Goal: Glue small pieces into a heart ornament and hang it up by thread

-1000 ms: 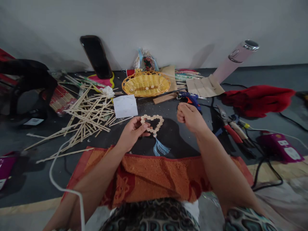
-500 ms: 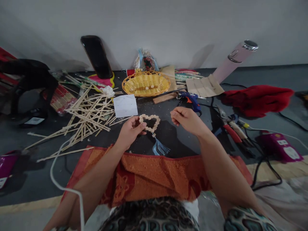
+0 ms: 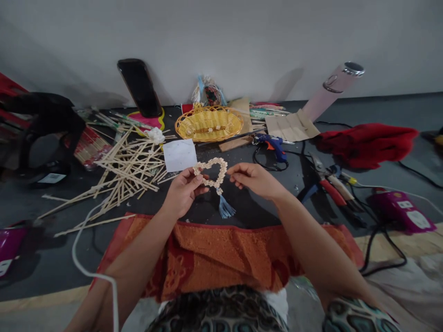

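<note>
A heart-shaped ornament (image 3: 222, 174) of small pale pieces is gripped at its left side between the thumb and fingers of my left hand (image 3: 183, 188). From the heart's lower point hangs a blue tassel (image 3: 226, 207). My right hand (image 3: 254, 179) is beside the heart's right edge, thumb and fingertips pinched together. Whether those fingertips touch the heart, or hold something tiny, I cannot make out. Just behind the heart lies a white paper sheet (image 3: 180, 155). A blue glue gun (image 3: 273, 145) rests behind my right hand.
Many thin sticks (image 3: 128, 168) lie piled at left. A yellow woven basket (image 3: 209, 124) and a leaning phone (image 3: 140, 87) stand at the back. Pliers (image 3: 332, 186), a red cloth (image 3: 370, 143) and a pink flask (image 3: 328, 90) are at right. An orange towel (image 3: 224, 256) covers the front edge.
My right hand has come left and slightly down, up to the heart's right side. My left hand has turned the heart a little, and the tassel now hangs straighter.
</note>
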Tool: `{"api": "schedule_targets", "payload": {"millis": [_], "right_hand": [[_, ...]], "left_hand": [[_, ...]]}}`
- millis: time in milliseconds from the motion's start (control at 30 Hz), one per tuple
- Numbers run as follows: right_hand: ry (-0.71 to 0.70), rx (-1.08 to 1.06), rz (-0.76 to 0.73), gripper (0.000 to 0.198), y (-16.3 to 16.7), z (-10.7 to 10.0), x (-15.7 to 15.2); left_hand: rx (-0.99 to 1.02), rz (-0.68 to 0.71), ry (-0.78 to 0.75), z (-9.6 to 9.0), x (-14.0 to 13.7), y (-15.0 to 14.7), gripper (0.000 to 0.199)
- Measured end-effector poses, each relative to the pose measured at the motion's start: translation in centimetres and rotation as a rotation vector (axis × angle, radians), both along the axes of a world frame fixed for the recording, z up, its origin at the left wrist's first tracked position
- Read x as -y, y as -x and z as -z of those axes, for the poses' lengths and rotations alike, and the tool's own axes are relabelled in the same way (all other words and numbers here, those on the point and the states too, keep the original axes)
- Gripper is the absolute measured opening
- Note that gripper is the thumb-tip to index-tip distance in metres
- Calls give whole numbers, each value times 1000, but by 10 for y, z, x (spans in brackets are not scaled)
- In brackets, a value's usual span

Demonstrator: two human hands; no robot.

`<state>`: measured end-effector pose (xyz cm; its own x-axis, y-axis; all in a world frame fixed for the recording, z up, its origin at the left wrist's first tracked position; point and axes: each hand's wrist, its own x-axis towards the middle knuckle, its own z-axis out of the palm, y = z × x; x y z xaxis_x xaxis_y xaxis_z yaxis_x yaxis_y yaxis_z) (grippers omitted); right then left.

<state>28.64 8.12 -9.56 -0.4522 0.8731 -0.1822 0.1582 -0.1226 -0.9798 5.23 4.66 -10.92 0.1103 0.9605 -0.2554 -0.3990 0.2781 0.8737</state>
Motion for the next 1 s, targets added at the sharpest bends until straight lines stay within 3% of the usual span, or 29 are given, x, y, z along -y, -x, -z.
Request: {"api": "schedule_targets", "payload": {"millis": [100, 267, 600, 900, 1000], "right_hand": [[56, -117, -43, 28, 11, 1, 6], [78, -230, 17, 30, 24, -2, 13], [201, -313, 18, 27, 21, 1, 12], [-88, -169, -8, 24, 25, -2, 17], [-123, -127, -5, 20, 26, -4, 18]], "left_hand": [[12, -10, 4, -2, 1, 0, 35], [18, -6, 8, -4, 2, -3, 38], [40, -12, -2, -4, 3, -3, 36], [27, -1, 12, -6, 3, -3, 39], [41, 4, 18, -6, 4, -3, 40]]}}
